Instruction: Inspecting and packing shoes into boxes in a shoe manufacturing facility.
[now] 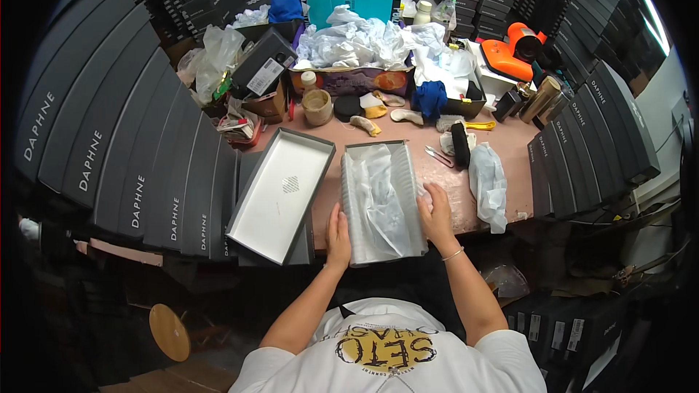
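An open shoebox [348, 225] with striped paper lining stands in front of me on the pink tabletop. Crumpled white tissue paper [384, 204] covers what lies inside. My left hand [338, 239] rests along the box's left side, fingers stretched out. At the right wall, my right hand [435, 212] has its fingers bent and closed on a bit of the tissue paper near the rim. A dark grey box lid [280, 207] lies to the left, its white inside facing up. Farther right is a tissue-wrapped bundle [488, 185].
Grey shoeboxes stand stacked at left [156, 153] and right [593, 138]. Behind the work area are a carton full of crumpled paper [353, 81], a jar [317, 107], a blue cloth [430, 99], a black brush-like item [460, 145], tweezers [439, 156] and an orange tool [507, 60].
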Demonstrator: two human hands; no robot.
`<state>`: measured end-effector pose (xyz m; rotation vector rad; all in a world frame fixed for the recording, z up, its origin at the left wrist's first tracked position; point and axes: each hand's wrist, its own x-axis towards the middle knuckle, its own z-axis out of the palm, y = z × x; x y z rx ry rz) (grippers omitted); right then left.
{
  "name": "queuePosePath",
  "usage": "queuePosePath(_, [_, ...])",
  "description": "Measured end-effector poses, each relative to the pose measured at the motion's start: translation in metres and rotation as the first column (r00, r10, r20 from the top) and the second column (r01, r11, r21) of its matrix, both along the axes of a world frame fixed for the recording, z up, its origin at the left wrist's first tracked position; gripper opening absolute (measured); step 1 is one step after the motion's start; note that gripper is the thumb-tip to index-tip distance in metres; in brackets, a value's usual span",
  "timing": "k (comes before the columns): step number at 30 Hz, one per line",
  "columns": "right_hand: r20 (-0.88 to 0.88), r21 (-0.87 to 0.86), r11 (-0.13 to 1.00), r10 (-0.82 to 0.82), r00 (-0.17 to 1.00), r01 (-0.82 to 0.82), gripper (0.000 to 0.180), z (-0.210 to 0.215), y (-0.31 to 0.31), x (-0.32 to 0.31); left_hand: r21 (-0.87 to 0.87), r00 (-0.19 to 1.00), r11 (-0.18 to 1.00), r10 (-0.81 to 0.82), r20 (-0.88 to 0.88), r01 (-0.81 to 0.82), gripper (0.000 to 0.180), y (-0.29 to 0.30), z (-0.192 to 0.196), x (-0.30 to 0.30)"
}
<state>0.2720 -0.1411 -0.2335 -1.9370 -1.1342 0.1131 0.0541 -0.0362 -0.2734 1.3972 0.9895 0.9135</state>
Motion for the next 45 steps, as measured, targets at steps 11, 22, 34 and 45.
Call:
queuePosePath(11, [-0.084,-0.22,0.95,0.206,0.975,-0.22,0.041,-0.003,0.048,-0.045,0.238,0.977,0.971,-0.081,0.195,0.032,0.049,-0.035,0.076,-0.046])
queuePosePath(22, [0.06,0.338,0.859,0.389,0.919,-0.385,0.046,0.12,-0.011,-0.101,-0.274,0.587,0.695,-0.258,0.768,0.664,0.078,-0.048,0.109,-0.021])
queuePosePath(34, [-0.449,0.279,0.929,0.351,0.822,-0.244,0.023,0.081,-0.017,-0.062,-0.521,0.875,0.809,0.016,0.483,0.273,0.045,-0.034,0.035,-0.045])
queuePosePath(45, [-0.348,0.278,0.893,0.438,0.829,-0.355,0.048,0.108,-0.054,-0.007,-0.176,0.951,0.941,-0.263,0.161,0.289,0.033,0.006,0.113,-0.062])
